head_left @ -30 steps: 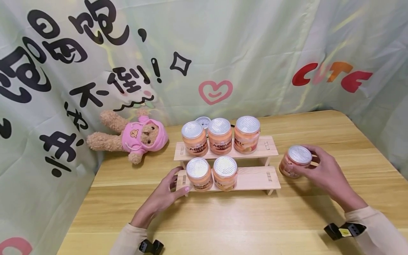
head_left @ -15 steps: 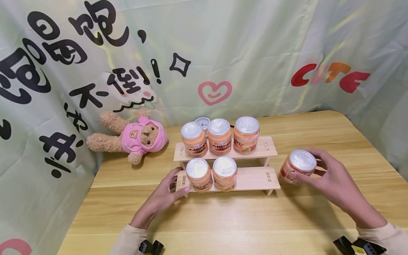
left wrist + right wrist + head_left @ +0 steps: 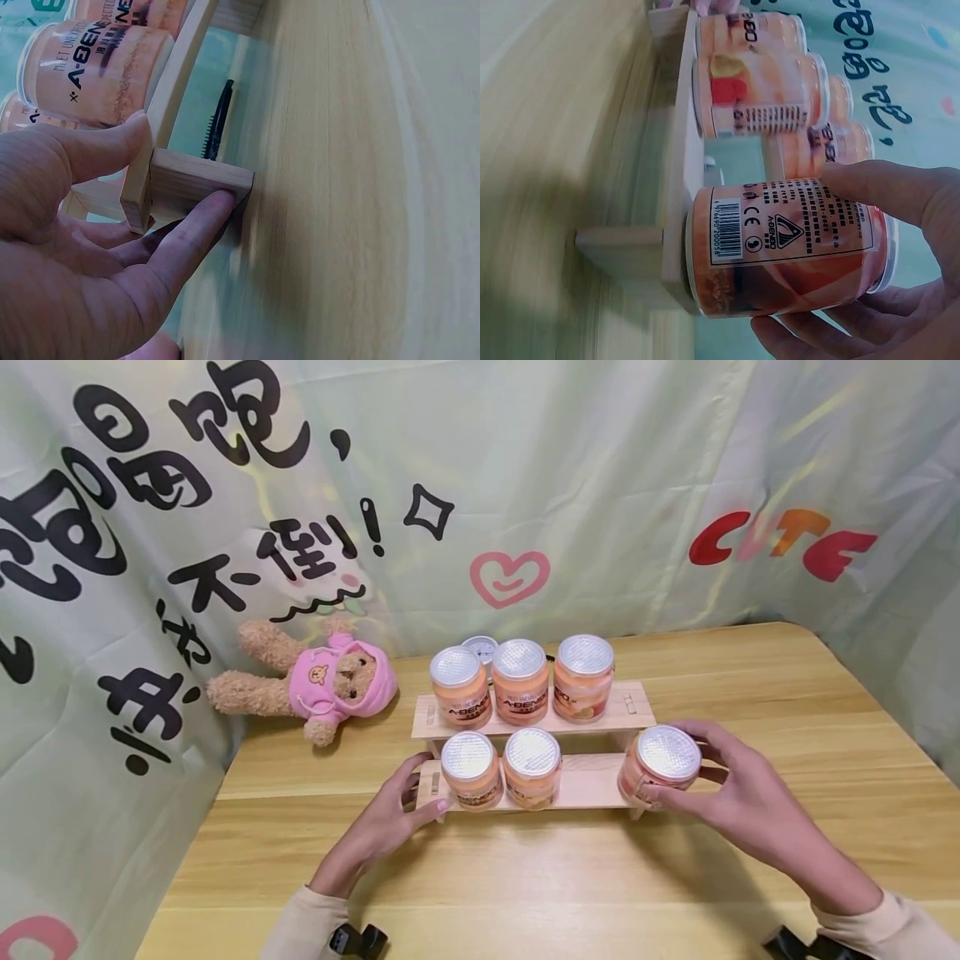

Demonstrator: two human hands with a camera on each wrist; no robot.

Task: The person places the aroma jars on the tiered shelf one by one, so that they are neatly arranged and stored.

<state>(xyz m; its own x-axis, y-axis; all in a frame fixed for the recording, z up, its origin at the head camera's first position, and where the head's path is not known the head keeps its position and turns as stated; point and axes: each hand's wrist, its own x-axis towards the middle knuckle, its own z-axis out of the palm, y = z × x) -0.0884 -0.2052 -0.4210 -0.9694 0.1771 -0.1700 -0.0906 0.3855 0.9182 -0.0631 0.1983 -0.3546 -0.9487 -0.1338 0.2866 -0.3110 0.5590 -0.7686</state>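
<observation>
My right hand (image 3: 738,785) grips an orange-labelled jar with a silver lid (image 3: 667,753) around its side, over the right end of the lower step of a wooden two-step rack (image 3: 592,781). In the right wrist view the jar's (image 3: 787,247) base is right at the board's edge, its barcode facing the camera. At the rack's left end, my left hand (image 3: 386,818) holds the lower board. Its thumb lies at the board's front edge and a finger touches the leg (image 3: 199,176) underneath. Two like jars, a left one (image 3: 470,768) and a middle one (image 3: 532,768), stand on this step.
Three more jars, among them a middle one (image 3: 521,681), stand on the rack's upper step. Behind them a small round dial (image 3: 482,647) is partly hidden. A plush bear in a pink hoodie (image 3: 322,681) lies at the table's (image 3: 525,885) back left, before a printed curtain (image 3: 615,493).
My right hand has carried the jar left from the table beside the rack to over the lower step's right end. My left hand has stayed on the rack.
</observation>
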